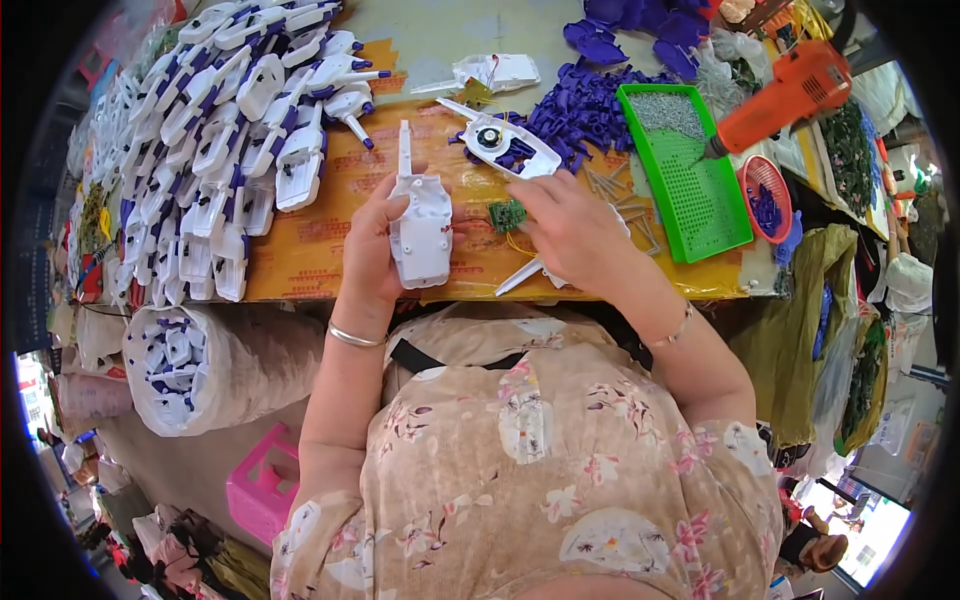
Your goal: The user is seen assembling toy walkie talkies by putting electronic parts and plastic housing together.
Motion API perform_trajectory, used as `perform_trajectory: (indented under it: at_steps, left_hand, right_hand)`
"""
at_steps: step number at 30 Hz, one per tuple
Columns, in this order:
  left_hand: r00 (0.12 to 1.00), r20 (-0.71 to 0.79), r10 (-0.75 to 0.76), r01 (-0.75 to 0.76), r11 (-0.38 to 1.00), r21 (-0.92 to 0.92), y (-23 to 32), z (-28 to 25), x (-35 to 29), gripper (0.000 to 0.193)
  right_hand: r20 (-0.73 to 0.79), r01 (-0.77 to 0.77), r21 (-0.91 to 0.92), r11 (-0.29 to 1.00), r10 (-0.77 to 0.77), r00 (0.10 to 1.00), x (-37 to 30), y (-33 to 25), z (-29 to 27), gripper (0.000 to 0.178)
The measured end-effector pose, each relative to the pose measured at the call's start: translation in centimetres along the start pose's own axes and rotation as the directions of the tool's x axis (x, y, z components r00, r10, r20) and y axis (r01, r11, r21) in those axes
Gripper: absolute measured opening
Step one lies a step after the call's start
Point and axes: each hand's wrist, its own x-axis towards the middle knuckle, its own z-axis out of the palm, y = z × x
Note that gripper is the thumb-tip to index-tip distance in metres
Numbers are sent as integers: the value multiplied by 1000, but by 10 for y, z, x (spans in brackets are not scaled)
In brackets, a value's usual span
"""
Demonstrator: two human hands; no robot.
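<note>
My left hand (374,240) is closed around a white plastic housing half (424,235), its narrow stem pointing away from me. A thin red wire shows at its right side. My right hand (575,225) reaches over the table, fingers bent together at the near edge of another white housing half (545,157). That half carries a round black-and-silver part (489,137). Beside the right fingertips is a small green circuit board (507,215) with thin wires; what those fingers grip is hidden. Under the right hand lies one more white piece (522,276), partly covered.
White-and-purple assemblies (220,120) are piled at left. Small purple parts (580,105) lie at the back. A green tray (712,215) of screws stands at right, below an orange power screwdriver (790,95). Further right is a red basket (768,180). A filled sack (220,370) and pink stool (262,485) stand lower left.
</note>
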Motion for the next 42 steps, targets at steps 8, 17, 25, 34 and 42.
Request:
perform_trajectory:
  at_steps: [8,17,25,34,42]
  left_hand:
    - [998,42,56,-61,987,146,3,1,-7,48]
    - [966,39,257,-245,853,461,4,38,-1,41]
    - [898,199,393,-426,659,619,1,51,20,37]
    - [998,-47,33,-19,964,266,-2,47,31,30]
    - [994,-42,-100,107,966,236,-13,40,35,36]
  right_hand:
    - [154,85,-131,988,-65,986,15,-1,11,11]
    - [51,-45,271,962,32,998,6,16,-16,12]
    - [414,-546,815,196,461,785,-8,21,-31,13]
    - [378,-423,903,76,330,865,-33,21,-27,23]
    - [-63,-110,920,375,420,905,-29,13,-11,13]
